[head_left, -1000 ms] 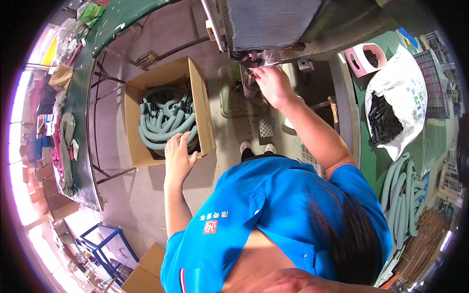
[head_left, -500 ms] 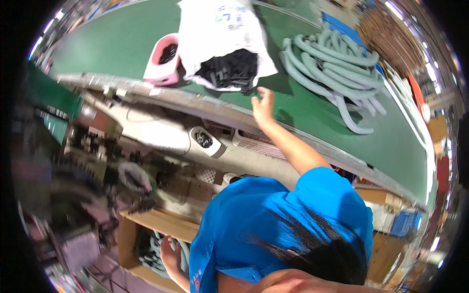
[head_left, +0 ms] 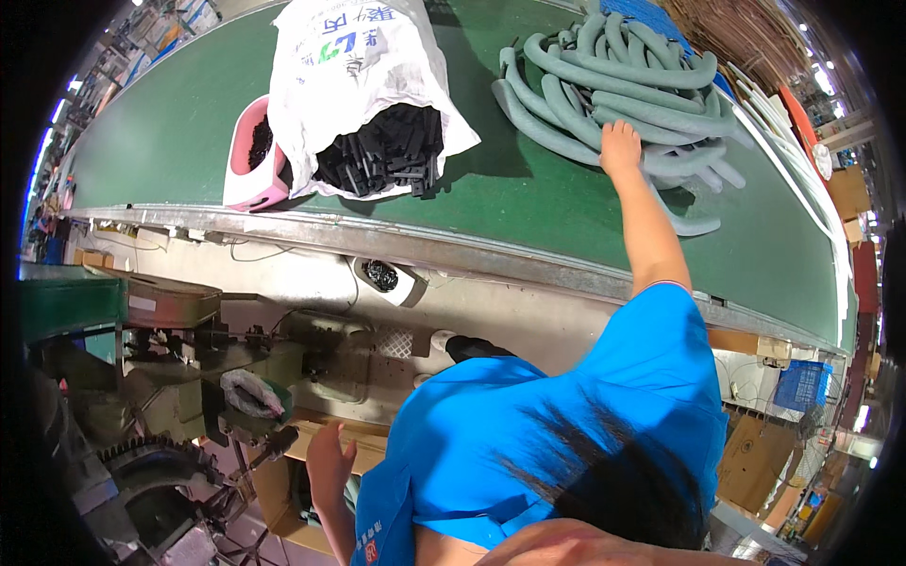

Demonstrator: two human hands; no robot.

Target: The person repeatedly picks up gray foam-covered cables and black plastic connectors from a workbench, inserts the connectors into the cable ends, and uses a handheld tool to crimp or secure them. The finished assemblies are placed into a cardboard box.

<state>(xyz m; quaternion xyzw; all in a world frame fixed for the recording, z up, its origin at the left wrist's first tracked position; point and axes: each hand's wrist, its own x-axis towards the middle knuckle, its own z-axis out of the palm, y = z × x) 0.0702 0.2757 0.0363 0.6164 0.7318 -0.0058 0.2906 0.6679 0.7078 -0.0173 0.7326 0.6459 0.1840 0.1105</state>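
Observation:
A heap of curved grey-green tubes (head_left: 651, 80) lies on the green tabletop, toward the right. My right hand (head_left: 620, 149) reaches across the table to the heap's near left side, its fingers bent over one of the tubes. Low on the left, my left hand (head_left: 330, 460) hovers beside an open cardboard box (head_left: 274, 495) with more grey-green tubes in it. That hand is empty, thumb and fingers apart. Left of the heap, a white sack (head_left: 368, 66) lies with its mouth toward me, and black rectangular pieces (head_left: 382, 156) fill its opening.
A pink-and-white scoop-shaped container (head_left: 250, 156) with small black parts stands against the sack. Below the table edge is a white container (head_left: 382, 276) of black bits. Dark machinery (head_left: 160, 406) with a toothed wheel occupies the left. White strips (head_left: 797, 189) run along the table's right side.
My right hand has gone from beside the sack's mouth rightward to the tubes. My left hand has risen a little from the box. The view has shifted rightward.

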